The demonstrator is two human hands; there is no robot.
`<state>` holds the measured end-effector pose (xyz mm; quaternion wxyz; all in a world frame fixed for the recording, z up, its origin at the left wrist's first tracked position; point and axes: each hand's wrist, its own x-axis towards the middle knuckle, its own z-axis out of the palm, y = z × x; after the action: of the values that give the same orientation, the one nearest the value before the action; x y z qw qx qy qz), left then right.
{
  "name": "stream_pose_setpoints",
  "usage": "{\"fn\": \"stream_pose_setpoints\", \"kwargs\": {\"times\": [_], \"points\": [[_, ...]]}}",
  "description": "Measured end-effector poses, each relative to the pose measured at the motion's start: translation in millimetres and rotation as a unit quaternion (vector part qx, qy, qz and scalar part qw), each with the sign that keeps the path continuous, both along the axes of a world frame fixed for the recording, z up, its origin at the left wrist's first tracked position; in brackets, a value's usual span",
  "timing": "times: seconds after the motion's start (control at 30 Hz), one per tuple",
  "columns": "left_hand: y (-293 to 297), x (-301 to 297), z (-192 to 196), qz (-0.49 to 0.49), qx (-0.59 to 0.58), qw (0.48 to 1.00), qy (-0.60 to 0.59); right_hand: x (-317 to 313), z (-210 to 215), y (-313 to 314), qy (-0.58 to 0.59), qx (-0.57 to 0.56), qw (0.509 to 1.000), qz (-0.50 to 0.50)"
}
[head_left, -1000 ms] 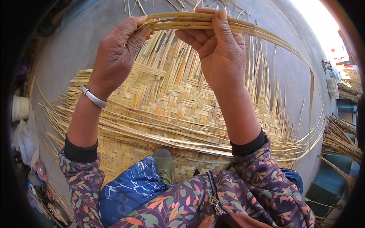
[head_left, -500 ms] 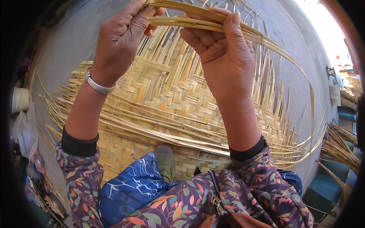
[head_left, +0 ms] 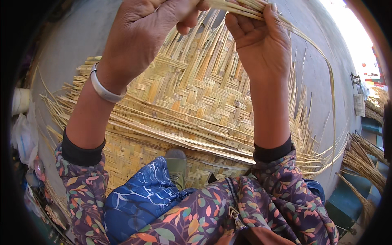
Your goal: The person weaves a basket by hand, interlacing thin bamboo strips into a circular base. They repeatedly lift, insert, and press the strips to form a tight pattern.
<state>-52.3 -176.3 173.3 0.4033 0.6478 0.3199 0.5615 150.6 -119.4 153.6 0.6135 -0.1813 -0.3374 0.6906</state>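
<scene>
A bundle of long thin bamboo strips (head_left: 245, 7) is raised close to the camera at the top of the view. My left hand (head_left: 145, 30) and my right hand (head_left: 261, 41) both grip it, fingers curled around the strips. The strips arc down to the right and join a large woven bamboo mat (head_left: 192, 94) that lies flat on the grey ground below my arms. A silver bangle (head_left: 104, 90) sits on my left wrist. Loose strip ends stick out from the mat on all sides.
My shoe (head_left: 176, 163) rests on the mat's near edge, by my blue-patterned knee (head_left: 139, 200). Another pile of bamboo strips (head_left: 365, 163) lies at the right. A white bag (head_left: 24, 134) and small items sit at the left edge.
Both hands have lifted the strip bundle higher and closer to the camera, now reaching the top edge of the view. The mat has not moved.
</scene>
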Motion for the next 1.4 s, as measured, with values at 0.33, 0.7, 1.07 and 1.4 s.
{"fn": "stream_pose_setpoints", "kwargs": {"times": [0.33, 0.7, 1.07, 1.4], "points": [[65, -85, -37, 0.259, 0.106, 0.955, -0.098, -2, -83, -51, -0.122, -0.194, 0.973, 0.002], [80, -222, -185, 0.355, -0.281, 0.825, -0.338, -24, -161, -76, -0.678, -0.068, 0.663, 0.31], [75, -248, -213, 0.394, -0.333, 0.789, -0.334, -94, -179, 31, -0.861, 0.127, 0.458, 0.183], [90, -190, -210, 0.323, -0.396, 0.805, -0.303, -87, -148, 14, -0.865, 0.097, 0.473, 0.136]]}}
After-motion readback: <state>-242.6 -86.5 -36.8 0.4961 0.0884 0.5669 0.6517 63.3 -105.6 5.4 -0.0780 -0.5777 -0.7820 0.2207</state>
